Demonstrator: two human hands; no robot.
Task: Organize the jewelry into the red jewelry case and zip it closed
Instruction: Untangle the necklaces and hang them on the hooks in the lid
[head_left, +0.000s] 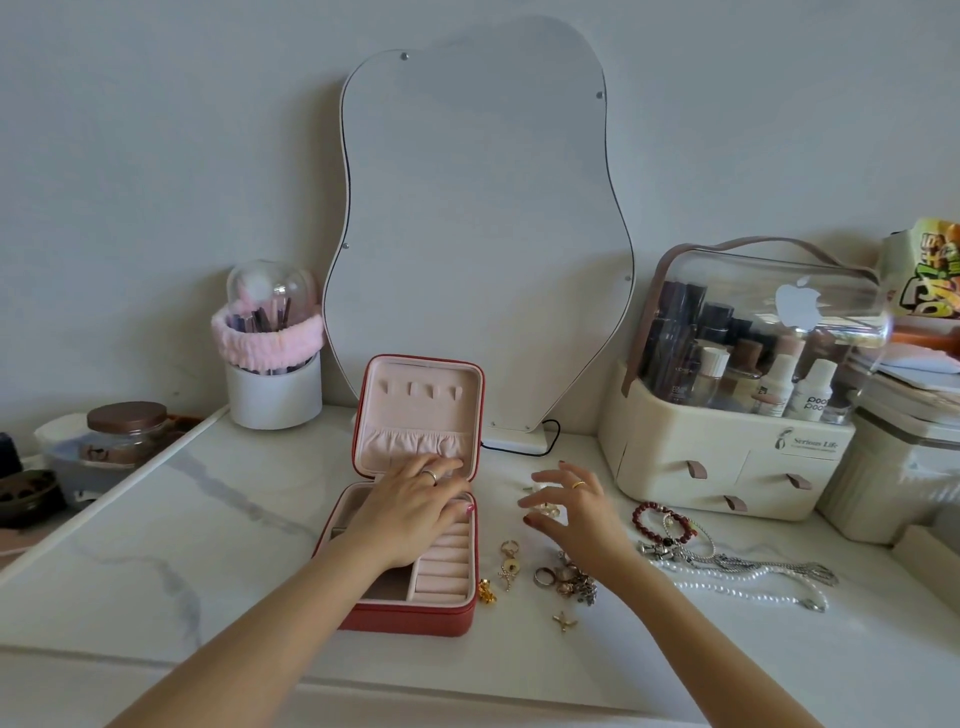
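Observation:
The red jewelry case (415, 618) lies open on the marble tabletop, its pale pink lid (421, 410) standing upright. My left hand (415, 506) rests flat over the case's back edge, fingers spread against the lid's pocket. Hovering just right of the case, my right hand (571, 506) has its fingers apart over a small pale item (545, 509). Loose jewelry lies on the table: gold earrings (509, 564), a cluster of rings (566, 577), a gold charm (564, 620), a dark red bead bracelet (654, 514) and pearl and silver necklaces (748, 577).
A wavy mirror (478, 234) leans on the wall behind the case. A cream cosmetics organizer (727, 467) stands at the right. A white brush holder with a pink band (272, 384) stands at the back left. A lidded jar (127, 428) sits on a lower ledge at far left.

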